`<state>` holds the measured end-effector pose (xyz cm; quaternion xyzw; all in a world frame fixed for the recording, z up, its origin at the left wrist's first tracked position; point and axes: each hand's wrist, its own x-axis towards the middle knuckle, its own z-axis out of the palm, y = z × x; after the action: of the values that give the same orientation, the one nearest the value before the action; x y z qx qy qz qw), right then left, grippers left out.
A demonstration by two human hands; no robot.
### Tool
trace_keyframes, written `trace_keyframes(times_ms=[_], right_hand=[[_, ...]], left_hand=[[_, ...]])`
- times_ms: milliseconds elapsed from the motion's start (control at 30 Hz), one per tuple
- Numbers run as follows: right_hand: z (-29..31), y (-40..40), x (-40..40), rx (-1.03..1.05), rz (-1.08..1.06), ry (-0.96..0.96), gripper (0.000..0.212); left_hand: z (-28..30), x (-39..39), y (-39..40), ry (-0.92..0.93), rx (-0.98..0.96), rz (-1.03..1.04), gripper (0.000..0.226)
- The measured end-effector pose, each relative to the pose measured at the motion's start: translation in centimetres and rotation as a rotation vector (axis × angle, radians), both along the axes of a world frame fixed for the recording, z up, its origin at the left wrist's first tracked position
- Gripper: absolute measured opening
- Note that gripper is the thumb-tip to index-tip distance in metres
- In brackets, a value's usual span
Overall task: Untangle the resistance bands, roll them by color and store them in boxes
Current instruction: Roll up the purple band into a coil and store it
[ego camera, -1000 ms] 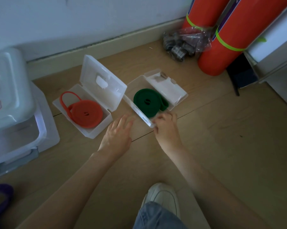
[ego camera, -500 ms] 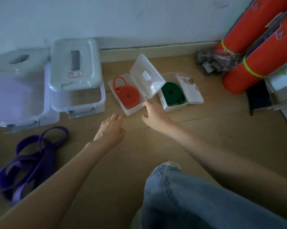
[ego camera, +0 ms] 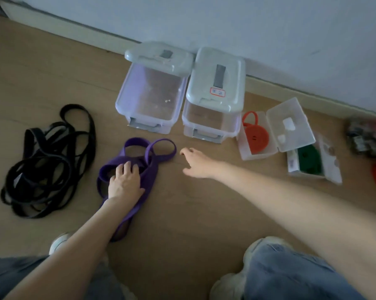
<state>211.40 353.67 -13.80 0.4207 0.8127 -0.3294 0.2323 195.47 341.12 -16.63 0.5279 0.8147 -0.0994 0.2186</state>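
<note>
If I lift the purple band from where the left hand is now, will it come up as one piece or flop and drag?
The purple band will probably flop: it lies flat in slack, overlapping loops. Lifted from under the left hand, its long tail toward the shoe would likely drag on the floor. Its crossed loops may snag on each other, so expect a hanging tangle.

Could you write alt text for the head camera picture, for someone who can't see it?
A person's left hand rests on a tangled purple resistance band on a wooden floor; the right hand reaches toward it. Tangled black bands lie left; rolled orange and green bands sit in small clear boxes right.
</note>
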Motion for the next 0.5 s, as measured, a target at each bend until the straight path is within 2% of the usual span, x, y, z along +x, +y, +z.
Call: trace_keyframes(times_ms=[100, 167, 200, 267, 333, 400, 467, 500], right_hand=[[-2.9, 0.4, -3.0, 0.039, -0.122, 0.168, 0.074], [-4.3, 1.0, -4.5, 0.024, -0.196, 0.199, 0.078], [-5.0, 1.1, -5.1, 0.042, -0.2, 0.161, 0.073], [-5.5, 1.0, -5.3, 0.109, -0.132, 0.086, 0.048], [-4.2, 0.5, -4.3, 0.04, -0.087, 0.121, 0.021], [-1.0, 0.4, -2.3, -0.034, -0.107, 0.209, 0.017], [3.5, 0.3, -0.2, -0.018, -0.148, 0.303, 0.019], [6.0, 0.0, 0.7, -0.006, -0.153, 0.354, 0.019]], left_hand=[[-0.6, -1.1, 0.0, -0.042, 0.047, -0.044, 0.042], [-0.7, -1.5, 0.0, -0.154, 0.027, -0.041, 0.036], [-0.8, -1.7, -0.1, -0.212, 0.017, -0.034, 0.033], [-0.6, -2.0, -0.4, -0.275, -0.037, -0.057, 0.028], [0.0, -2.3, -0.3, -0.309, -0.139, -0.122, 0.028], [1.4, -2.3, 0.5, -0.392, -0.262, -0.204, 0.026], [3.8, -2.0, 1.7, -0.57, -0.359, -0.151, 0.017], [5.3, -1.9, 2.2, -0.603, -0.359, -0.139, 0.018]])
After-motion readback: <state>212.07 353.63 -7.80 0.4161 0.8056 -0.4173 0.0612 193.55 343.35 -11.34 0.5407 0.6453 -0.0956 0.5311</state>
